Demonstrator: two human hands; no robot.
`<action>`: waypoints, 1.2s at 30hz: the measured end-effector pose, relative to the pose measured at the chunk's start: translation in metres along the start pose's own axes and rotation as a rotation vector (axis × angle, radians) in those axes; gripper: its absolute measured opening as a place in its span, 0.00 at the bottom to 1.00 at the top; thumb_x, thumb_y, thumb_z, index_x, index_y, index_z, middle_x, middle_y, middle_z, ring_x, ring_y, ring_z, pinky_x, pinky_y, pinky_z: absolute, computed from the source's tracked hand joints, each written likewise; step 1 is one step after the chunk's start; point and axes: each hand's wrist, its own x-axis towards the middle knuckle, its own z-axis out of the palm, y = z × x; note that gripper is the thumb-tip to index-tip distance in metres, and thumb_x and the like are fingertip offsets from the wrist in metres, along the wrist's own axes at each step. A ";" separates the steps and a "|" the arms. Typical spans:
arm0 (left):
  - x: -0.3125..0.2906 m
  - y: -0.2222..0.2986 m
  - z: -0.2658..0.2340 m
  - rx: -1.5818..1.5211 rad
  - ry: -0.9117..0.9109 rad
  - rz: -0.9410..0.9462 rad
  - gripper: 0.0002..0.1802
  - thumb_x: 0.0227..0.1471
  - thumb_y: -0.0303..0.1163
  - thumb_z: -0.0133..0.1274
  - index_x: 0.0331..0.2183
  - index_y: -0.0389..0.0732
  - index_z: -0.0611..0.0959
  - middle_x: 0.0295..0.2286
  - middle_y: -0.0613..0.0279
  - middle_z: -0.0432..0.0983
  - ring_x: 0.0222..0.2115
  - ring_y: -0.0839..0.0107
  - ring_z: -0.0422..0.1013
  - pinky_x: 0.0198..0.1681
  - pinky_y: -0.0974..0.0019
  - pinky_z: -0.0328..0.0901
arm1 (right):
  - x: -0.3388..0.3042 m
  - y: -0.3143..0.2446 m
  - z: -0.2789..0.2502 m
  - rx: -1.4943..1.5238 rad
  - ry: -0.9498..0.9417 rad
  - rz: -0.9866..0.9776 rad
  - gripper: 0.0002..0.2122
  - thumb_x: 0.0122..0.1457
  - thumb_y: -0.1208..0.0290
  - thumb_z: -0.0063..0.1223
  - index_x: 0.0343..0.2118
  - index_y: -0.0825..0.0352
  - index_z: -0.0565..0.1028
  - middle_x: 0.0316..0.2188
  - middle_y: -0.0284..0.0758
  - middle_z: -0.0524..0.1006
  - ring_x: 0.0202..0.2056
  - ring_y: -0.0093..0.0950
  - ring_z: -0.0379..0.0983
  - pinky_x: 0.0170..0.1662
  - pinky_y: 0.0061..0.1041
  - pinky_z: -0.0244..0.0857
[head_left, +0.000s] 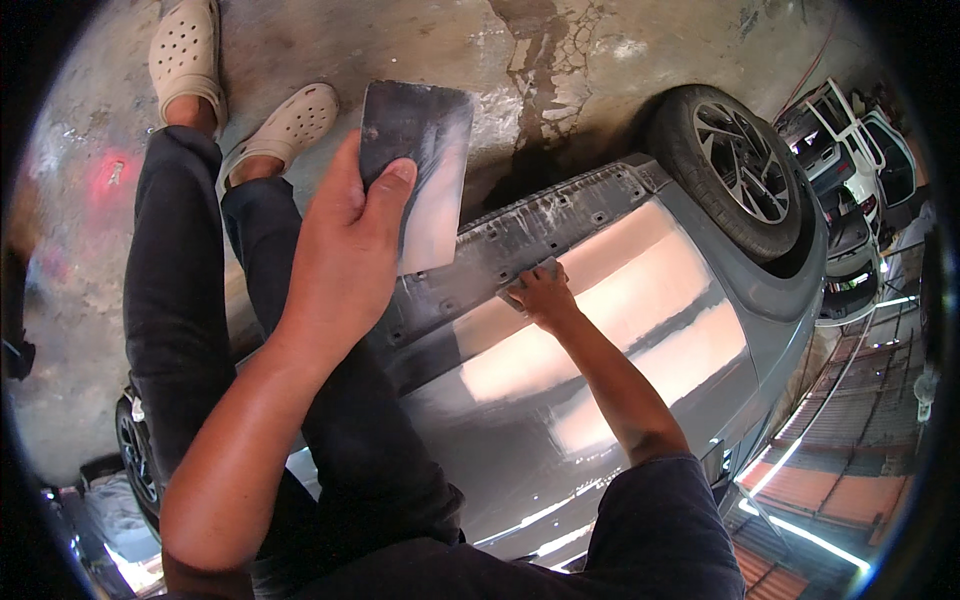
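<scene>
My left hand (345, 240) is closed around a dark rectangular putty board (415, 125), its thumb pressed on the face. Pale pink body filler (440, 215) coats the board's right and lower part. Further right, the fingers of my right hand (548, 300) grip a small grey putty spreader (511, 299), mostly covered by the hand. It is against the lower edge of a grey car's side panel (480, 425). Wide bands of pale pink filler (640, 255) lie across the panel beside and below that hand.
A dark sill strip (590, 205) with clip holes runs along the panel's edge. The car's wheel (735, 165) is at the upper right. Stained concrete floor (420, 40) spreads out beyond my legs and beige clogs (290, 125). A white vehicle body (865, 150) with openings stands at far right.
</scene>
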 end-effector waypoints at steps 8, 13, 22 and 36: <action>0.000 0.000 -0.004 0.047 -0.004 0.011 0.21 0.65 0.38 0.47 0.53 0.33 0.71 0.33 0.52 0.78 0.33 0.71 0.71 0.42 0.68 0.65 | 0.004 -0.006 -0.001 0.055 -0.131 0.040 0.16 0.61 0.65 0.49 0.52 0.44 0.75 0.53 0.34 0.71 0.57 0.37 0.65 0.59 0.62 0.53; 0.002 0.000 -0.004 0.066 0.006 -0.016 0.21 0.65 0.37 0.47 0.54 0.34 0.71 0.34 0.53 0.78 0.33 0.73 0.71 0.42 0.68 0.65 | -0.014 -0.009 -0.017 0.039 -0.218 0.008 0.14 0.62 0.69 0.47 0.48 0.45 0.78 0.48 0.34 0.73 0.55 0.36 0.67 0.55 0.55 0.57; 0.005 0.004 -0.004 -0.118 -0.016 -0.074 0.22 0.65 0.36 0.47 0.55 0.33 0.71 0.39 0.60 0.78 0.37 0.78 0.69 0.45 0.73 0.63 | -0.086 -0.011 0.000 0.093 0.009 -0.027 0.12 0.60 0.68 0.48 0.42 0.44 0.79 0.47 0.34 0.74 0.54 0.35 0.67 0.52 0.58 0.59; 0.001 -0.022 0.036 -0.667 0.059 -0.542 0.11 0.63 0.30 0.46 0.46 0.37 0.73 0.37 0.57 0.77 0.36 0.67 0.75 0.41 0.62 0.70 | -0.093 -0.077 -0.229 1.143 0.934 -0.337 0.42 0.38 0.96 0.52 0.61 0.58 0.68 0.61 0.45 0.63 0.62 0.48 0.59 0.65 0.41 0.55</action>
